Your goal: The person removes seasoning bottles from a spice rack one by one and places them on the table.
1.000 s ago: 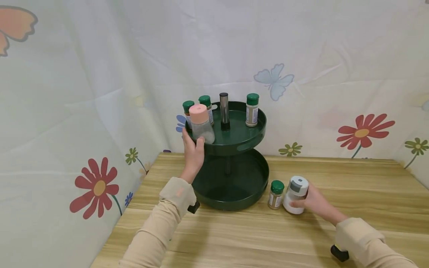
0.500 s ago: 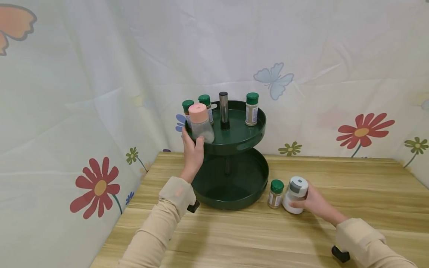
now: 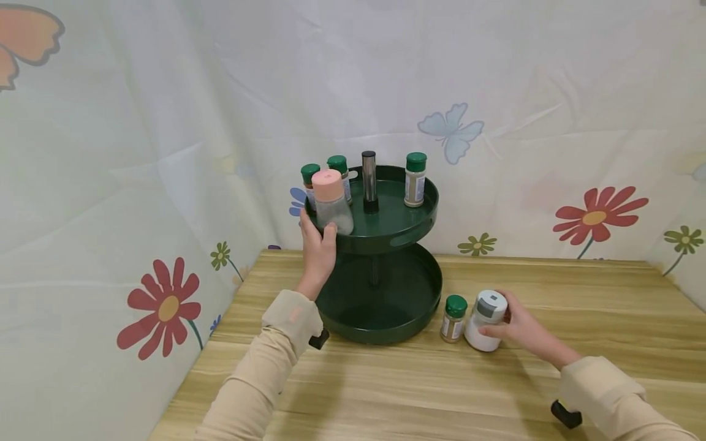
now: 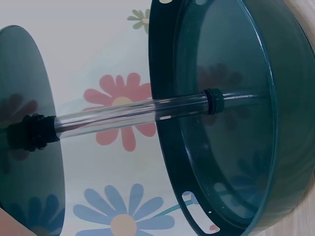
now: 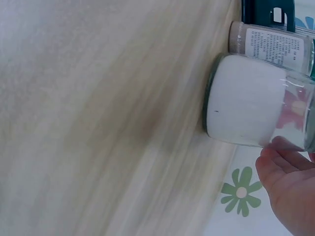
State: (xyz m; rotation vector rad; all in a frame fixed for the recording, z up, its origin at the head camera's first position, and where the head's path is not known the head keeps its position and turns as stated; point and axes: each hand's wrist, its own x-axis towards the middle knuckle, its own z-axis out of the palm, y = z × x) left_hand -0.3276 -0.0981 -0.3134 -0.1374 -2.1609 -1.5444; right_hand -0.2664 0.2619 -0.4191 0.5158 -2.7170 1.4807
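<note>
In the head view my left hand (image 3: 318, 256) holds a pink-capped shaker (image 3: 333, 205) at the left of the upper tray, thumb near its base. The shaker leans slightly; my fingers are partly hidden behind it. On the table, my right hand (image 3: 521, 331) is at the side of a white-lidded glass jar (image 3: 484, 321), its thumb in front and its fingers spread near the lid. In the right wrist view the jar (image 5: 246, 101) holds white contents, and fingertips (image 5: 267, 162) lie along its edge. A green-capped spice jar (image 3: 454, 320) stands just left of it.
A dark green two-tier rack (image 3: 380, 331) stands on the wooden table (image 3: 430, 392). Its upper tray (image 3: 386, 229) carries several green-capped spice jars (image 3: 415, 180) around a metal post (image 3: 369, 180). A flowered curtain (image 3: 529, 110) hangs behind.
My right hand has shifted slightly right and its fingers have spread near the lid. The white-lidded jar stays in place. My left hand and the pink-capped shaker have hardly moved.
</note>
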